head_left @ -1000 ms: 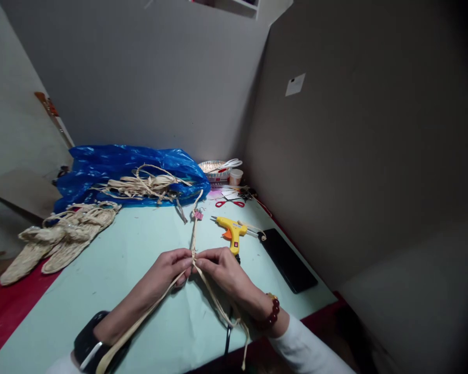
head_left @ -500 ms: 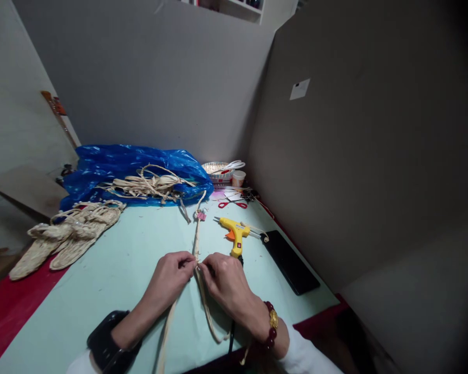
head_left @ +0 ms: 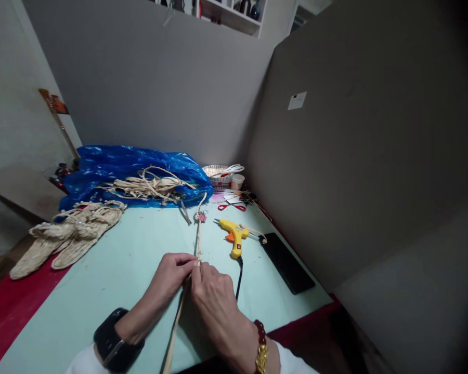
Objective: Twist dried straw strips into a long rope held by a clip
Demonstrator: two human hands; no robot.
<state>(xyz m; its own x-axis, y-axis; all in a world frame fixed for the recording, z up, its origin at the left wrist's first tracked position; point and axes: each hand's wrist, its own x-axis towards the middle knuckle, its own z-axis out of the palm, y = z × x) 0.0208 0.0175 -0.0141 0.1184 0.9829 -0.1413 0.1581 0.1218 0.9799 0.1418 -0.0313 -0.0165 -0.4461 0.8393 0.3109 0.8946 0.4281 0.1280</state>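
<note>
A braided straw cord (head_left: 197, 238) lies on the pale green table mat (head_left: 132, 259), held at its far end by a small pink binder clip (head_left: 201, 216). My left hand (head_left: 171, 274) and my right hand (head_left: 212, 298) meet at the cord's near end, both pinched shut on the loose straw strands. One flat strand (head_left: 173, 332) runs back from my fingers toward me. My left wrist wears a black watch, my right a red bead bracelet.
A yellow glue gun (head_left: 234, 234) with a black cord lies just right of my hands, a black phone (head_left: 286, 261) beyond it. Woven straw sandals (head_left: 66, 236) sit at the left. A blue plastic bag (head_left: 132, 169) with straw, red scissors (head_left: 229, 206) and a bowl (head_left: 217, 174) stand at the back.
My hands have drawn closer together, the right crossing over toward the left. The loose strands that spread to either side now run together in one line toward me.
</note>
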